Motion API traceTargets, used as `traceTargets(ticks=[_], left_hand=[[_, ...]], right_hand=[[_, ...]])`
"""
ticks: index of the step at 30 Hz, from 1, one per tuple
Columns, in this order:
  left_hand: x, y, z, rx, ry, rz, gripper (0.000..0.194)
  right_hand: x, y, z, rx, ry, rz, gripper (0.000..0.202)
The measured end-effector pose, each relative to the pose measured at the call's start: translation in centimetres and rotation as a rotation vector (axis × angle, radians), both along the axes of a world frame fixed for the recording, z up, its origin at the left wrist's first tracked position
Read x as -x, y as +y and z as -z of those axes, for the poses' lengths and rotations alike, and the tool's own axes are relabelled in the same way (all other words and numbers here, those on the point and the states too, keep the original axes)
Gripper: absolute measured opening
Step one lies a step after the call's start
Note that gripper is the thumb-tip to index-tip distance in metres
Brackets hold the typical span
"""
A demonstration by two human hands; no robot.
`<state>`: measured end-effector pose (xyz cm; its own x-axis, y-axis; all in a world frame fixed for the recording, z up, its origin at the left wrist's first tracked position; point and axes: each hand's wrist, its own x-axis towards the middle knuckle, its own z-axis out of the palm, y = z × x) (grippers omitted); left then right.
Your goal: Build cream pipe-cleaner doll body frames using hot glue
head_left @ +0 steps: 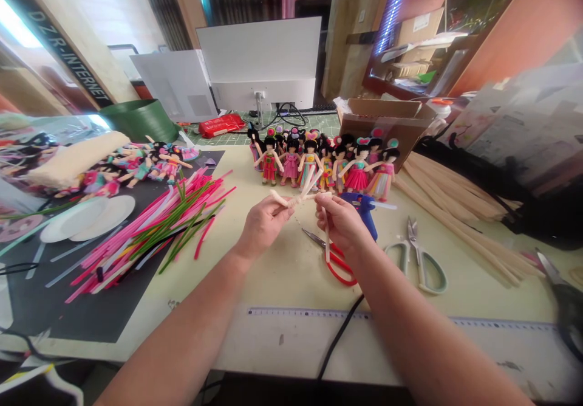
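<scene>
Stems (296, 200), cream, fuzzy and twisted into a branching figure, are held over the pale table (255, 272): one side is pinched tight by the left hand (263, 223), the other is gripped between thumb and fingers of the right hand (339, 216), from which a strand is left dangling. Beneath that hand, red-handled metal scissors (316, 237) are partly covered, and just past it a blue plastic glue gun (362, 204) is half hidden. Farther right, pale-green-handled scissors (413, 240) are laid open. Beyond the stems, little black-haired dolls in bright dresses (310, 157) are lined up in a crowd. Off left, loose pink, red and green fuzzy sticks (173, 211) are piled beside two white oval plates (75, 219).
</scene>
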<state>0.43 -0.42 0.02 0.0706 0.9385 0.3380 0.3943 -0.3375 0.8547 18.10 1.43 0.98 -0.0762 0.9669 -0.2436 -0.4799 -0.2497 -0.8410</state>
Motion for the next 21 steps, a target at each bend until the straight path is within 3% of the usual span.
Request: traceTargets(ticks=[4,8,12,16,19,21], left_hand=[[0.2,-0.3,0.0,-0.269,0.259,-0.061,0.020],[0.4,-0.3,0.0,-0.348,0.422,-0.061,0.026],[0.3,-0.3,-0.1,-0.341,0.416,-0.067,0.025],[0.5,0.1,0.0,-0.164,0.158,-0.099,0.036],[0.9,0.7,0.1,0.122,-0.177,-0.079,0.046],[1.0,1.0,0.0,0.343,-0.408,-0.106,0.042]], right_hand=[[-0.1,0.1,0.0,0.014,0.018,-0.014,0.034],[0.0,0.2,0.2,0.007,0.001,0.005,0.030],[0.0,0.3,0.4,-0.024,-0.013,0.015,0.026],[-0.1,0.3,0.2,-0.080,-0.002,0.036,0.025],[-0.3,0.3,0.0,-0.136,0.014,0.059,0.025],[-0.4,0.3,-0.1,-0.162,0.023,0.069,0.024]])
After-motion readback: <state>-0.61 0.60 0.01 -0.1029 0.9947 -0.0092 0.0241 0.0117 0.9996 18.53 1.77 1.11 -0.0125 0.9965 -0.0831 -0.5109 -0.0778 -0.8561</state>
